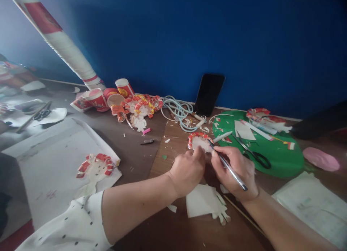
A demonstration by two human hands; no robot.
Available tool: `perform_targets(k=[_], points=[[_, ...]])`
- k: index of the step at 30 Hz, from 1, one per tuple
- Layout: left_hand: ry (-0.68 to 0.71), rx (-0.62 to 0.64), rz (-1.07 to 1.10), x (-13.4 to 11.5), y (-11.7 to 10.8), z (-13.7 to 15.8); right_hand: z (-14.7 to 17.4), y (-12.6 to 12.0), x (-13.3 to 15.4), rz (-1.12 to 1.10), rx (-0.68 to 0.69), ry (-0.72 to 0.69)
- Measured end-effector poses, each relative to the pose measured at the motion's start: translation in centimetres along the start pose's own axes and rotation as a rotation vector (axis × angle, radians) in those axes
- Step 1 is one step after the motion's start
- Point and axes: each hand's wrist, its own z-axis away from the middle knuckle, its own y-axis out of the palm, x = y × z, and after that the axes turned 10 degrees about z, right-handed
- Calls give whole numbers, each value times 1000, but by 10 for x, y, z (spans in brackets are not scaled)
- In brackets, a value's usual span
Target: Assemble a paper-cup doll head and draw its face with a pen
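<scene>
Low over the brown table, my left hand (pixel 189 170) is closed on a paper cutout (pixel 200 141) whose white round middle has a curled red-and-orange paper fringe. A pen (pixel 231 169) with a clear barrel is gripped in my right hand (pixel 237 167), its tip at the cutout's right edge. My fingers hide the cutout's lower part. Just below my hands lies a white paper piece (pixel 202 202) beside a hand-shaped paper cutout (pixel 222 209). Black-handled scissors (pixel 260 160) rest on a green round sheet (pixel 284 158) to the right.
A dark phone (pixel 210 93) leans on the blue wall behind a coiled light-blue cable (pixel 179 108). Red paper cups (pixel 97 99) and several fringed cutouts (pixel 143 108) lie at the back left. Another fringed cutout (pixel 94 167) rests on a large white sheet (pixel 59 146). Paper scraps are scattered about.
</scene>
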Motion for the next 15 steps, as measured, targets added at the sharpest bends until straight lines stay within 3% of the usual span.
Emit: perform_targets(k=[15], points=[[-3, -11, -36, 2, 0, 1, 2, 2, -3, -19, 17, 28]])
